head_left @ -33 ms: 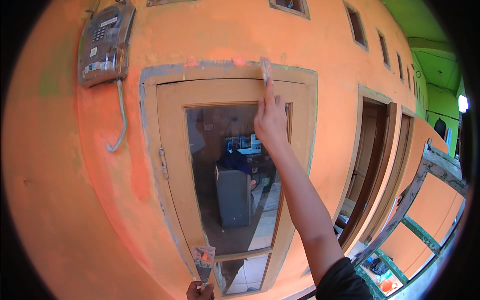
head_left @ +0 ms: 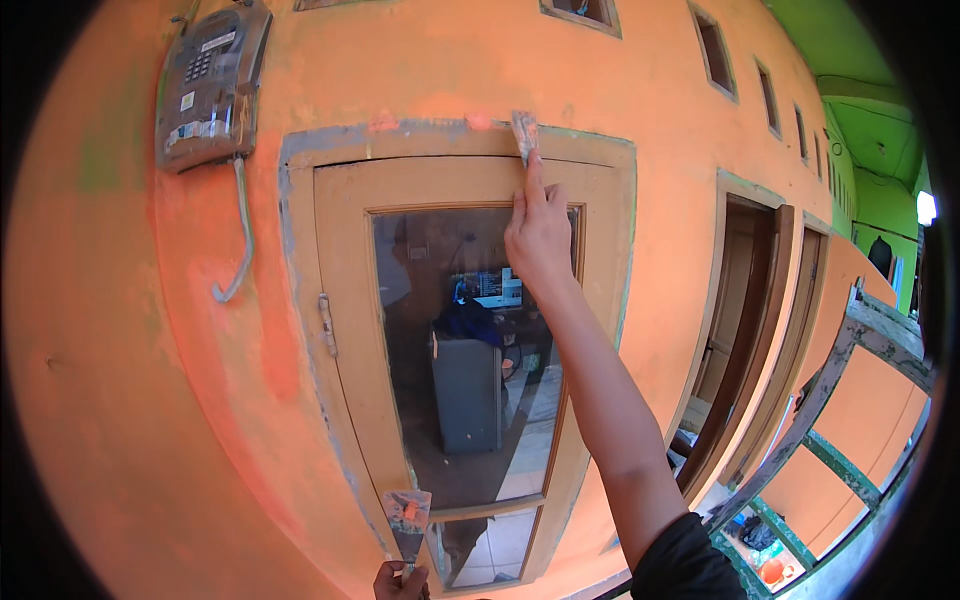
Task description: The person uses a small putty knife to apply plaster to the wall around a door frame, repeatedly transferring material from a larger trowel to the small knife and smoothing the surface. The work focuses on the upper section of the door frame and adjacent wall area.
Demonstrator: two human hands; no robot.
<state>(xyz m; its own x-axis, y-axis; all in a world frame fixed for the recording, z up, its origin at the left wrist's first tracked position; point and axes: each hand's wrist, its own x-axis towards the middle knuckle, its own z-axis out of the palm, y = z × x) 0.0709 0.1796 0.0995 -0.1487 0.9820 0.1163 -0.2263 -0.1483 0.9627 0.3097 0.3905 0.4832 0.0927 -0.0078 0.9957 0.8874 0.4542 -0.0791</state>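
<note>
My right hand is raised, gripping a small putty-smeared scraper against the top edge of the door frame, where grey and pink patches line the orange wall. My index finger lies along the tool. At the bottom edge, my left hand grips a wider putty knife with a lump of pink-orange paste on its blade. Behind both is a tan door with a glass panel, through which a grey cabinet and a lit screen show.
A grey wall telephone with a dangling cord hangs at upper left. To the right are dark wooden doorways, small high windows, a paint-flecked wooden ladder-like frame close by, and a green ceiling.
My right hand and the small scraper have shifted a little to the left along the top of the frame. My left hand stays in place.
</note>
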